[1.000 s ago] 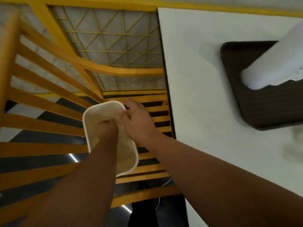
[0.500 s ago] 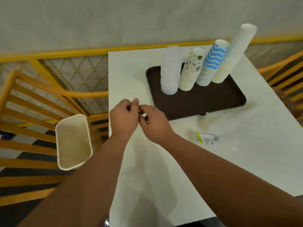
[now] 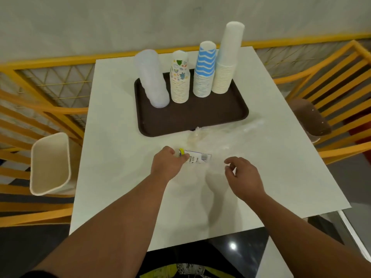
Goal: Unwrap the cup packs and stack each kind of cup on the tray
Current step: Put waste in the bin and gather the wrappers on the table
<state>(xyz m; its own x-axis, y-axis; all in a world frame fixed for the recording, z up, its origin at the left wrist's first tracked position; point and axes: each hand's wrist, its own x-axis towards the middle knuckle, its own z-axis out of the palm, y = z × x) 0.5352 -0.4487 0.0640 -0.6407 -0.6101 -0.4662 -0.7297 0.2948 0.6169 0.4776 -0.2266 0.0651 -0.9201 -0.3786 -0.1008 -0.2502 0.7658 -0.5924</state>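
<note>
Four cup stacks upright on tray (image 3: 200, 119): clear (image 3: 152, 81), patterned (image 3: 179, 77), blue-striped (image 3: 204, 71), white (image 3: 226, 59). Tray at far side of counter (image 3: 112, 157). Empty wrapper (image 3: 212, 145) on counter just in front of tray. Left hand (image 3: 168, 165) pinching wrapper's label end. Right hand (image 3: 243, 175) near, fingers loosely curled, holding nothing. Bin (image 3: 50, 163) left of counter.

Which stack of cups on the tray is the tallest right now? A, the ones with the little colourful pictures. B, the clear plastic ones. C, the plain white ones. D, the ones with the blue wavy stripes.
C: the plain white stack, at the right end of the row on the brown tray, rises well above the blue wavy stack, the colourful picture stack and the clear plastic stack.
</note>
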